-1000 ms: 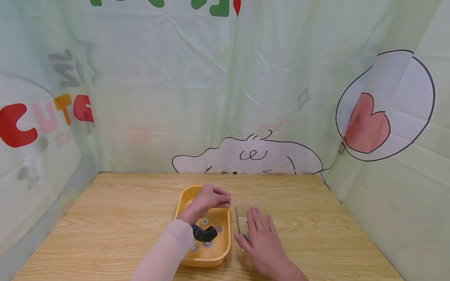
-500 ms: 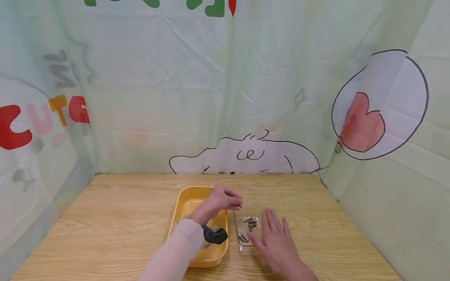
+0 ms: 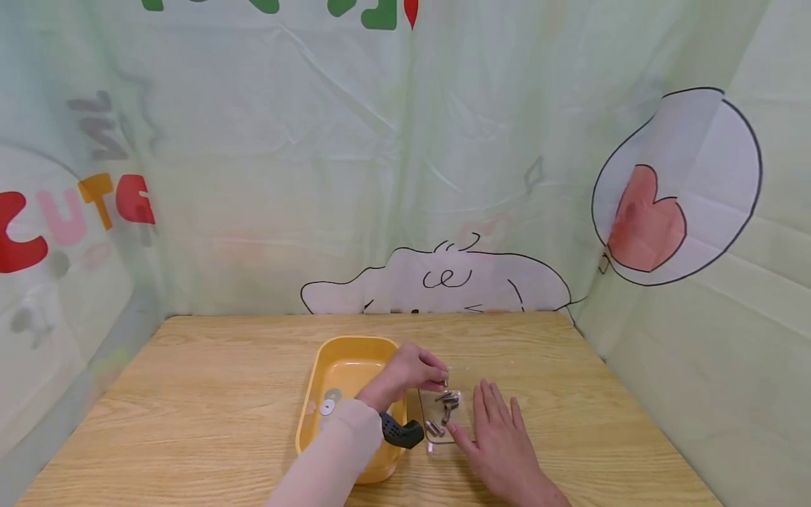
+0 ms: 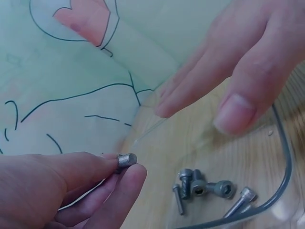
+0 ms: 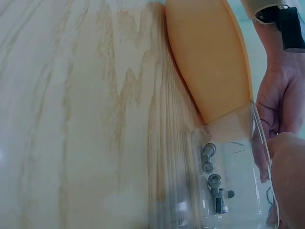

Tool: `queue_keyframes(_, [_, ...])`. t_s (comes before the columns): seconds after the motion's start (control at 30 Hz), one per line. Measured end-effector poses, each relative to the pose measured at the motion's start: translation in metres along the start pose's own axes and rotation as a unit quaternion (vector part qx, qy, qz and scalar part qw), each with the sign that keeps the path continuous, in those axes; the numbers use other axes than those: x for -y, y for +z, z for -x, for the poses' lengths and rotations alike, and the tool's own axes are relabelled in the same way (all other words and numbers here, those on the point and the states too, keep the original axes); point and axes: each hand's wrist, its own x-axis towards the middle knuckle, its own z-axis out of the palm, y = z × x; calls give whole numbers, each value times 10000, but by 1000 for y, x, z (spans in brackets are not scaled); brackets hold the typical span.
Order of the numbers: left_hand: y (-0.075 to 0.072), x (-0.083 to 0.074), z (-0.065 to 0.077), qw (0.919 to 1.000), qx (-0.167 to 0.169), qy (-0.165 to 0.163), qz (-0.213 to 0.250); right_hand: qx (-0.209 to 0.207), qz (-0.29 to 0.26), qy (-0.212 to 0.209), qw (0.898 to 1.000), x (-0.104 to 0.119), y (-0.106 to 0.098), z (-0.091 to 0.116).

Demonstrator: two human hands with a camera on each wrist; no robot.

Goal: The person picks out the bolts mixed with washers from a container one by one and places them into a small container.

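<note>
My left hand (image 3: 410, 372) pinches a small metal bolt (image 4: 127, 160) between thumb and fingers, its threaded end sticking out. The hand hovers over the far part of a clear plastic box, whose rim (image 3: 443, 443) shows in the head view. Several socket-head bolts (image 4: 219, 189) lie in a loose cluster inside the box. To its right, my right hand (image 3: 503, 443) lies with straight fingers along the box's side, thumb near the front rim. In the right wrist view, the box's clear wall (image 5: 262, 152) shows beside that hand.
A yellow tray (image 3: 310, 394) stands directly left of the clear box, under my left forearm. Flat round washers (image 3: 327, 407) lie in it. A black wrist-worn device (image 3: 402, 432) hangs over the tray's right rim. The wooden table (image 3: 209, 408) runs back to a printed curtain (image 3: 253, 176).
My left hand has carried the bolt rightward from above the yellow tray to above the clear box. My right hand has shifted right, uncovering the bolts in the box.
</note>
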Motion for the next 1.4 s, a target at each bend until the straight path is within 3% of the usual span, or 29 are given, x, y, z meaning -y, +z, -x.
queue_keyframes(0.33, [14,-5,2,9990,-86,-80,-426,100,-19,44,9999,0,3,0])
queue_keyframes(0.63, [17,-3,4,9984,-136,-39,-551,177,4,60,9998,0,3,-2])
queue_keyframes(0.93, [6,-5,5,9985,-21,93,-536,228,-73,75,9997,-2,1,-4])
queue_keyframes(1.23, [-11,0,10,9994,-33,344,-68,-116,-3,-163,9998,-2,-6,-7])
queue_keyframes(1.4, [-27,0,19,9953,-276,632,-674,-287,-60,-264,9992,0,-12,-10])
